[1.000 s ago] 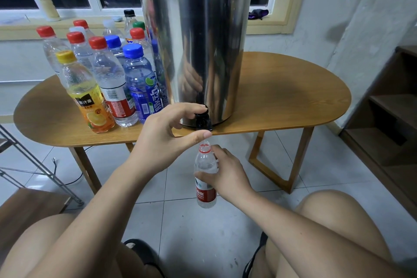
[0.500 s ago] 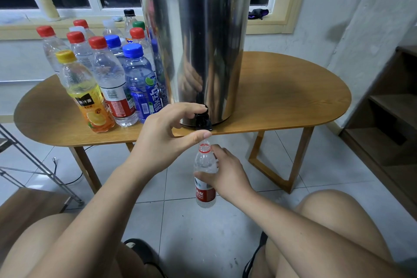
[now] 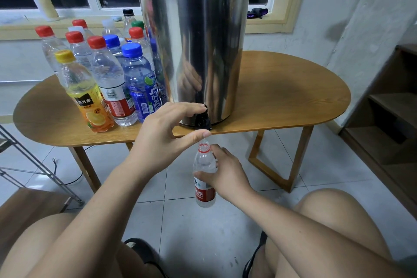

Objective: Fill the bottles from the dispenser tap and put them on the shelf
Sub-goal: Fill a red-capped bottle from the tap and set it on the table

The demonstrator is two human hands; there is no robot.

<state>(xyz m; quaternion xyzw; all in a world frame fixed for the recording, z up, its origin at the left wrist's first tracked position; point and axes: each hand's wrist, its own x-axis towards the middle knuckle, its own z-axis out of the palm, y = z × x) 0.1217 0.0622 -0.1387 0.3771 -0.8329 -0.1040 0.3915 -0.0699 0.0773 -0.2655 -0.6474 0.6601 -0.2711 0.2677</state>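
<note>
A bottle point(image 3: 204, 195) is gripped by the right hand point(image 3: 225, 176) beneath the tap point(image 3: 201, 119), itself pinched by the left hand point(image 3: 160, 133).

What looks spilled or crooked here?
Nothing stands out. The open bottle sits upright under the tap, the floor shows no puddle, and the capped bottles on the table stand straight.

the dispenser point(image 3: 194, 40) stands on the table point(image 3: 282, 97) at upper centre of the frame, capped bottles point(image 3: 108, 74) clustered on the table to its left. just below its tap point(image 3: 202, 119), at centre, is an open bottle point(image 3: 204, 194). a shelf unit point(image 3: 392, 106) lies at the right edge.
</note>
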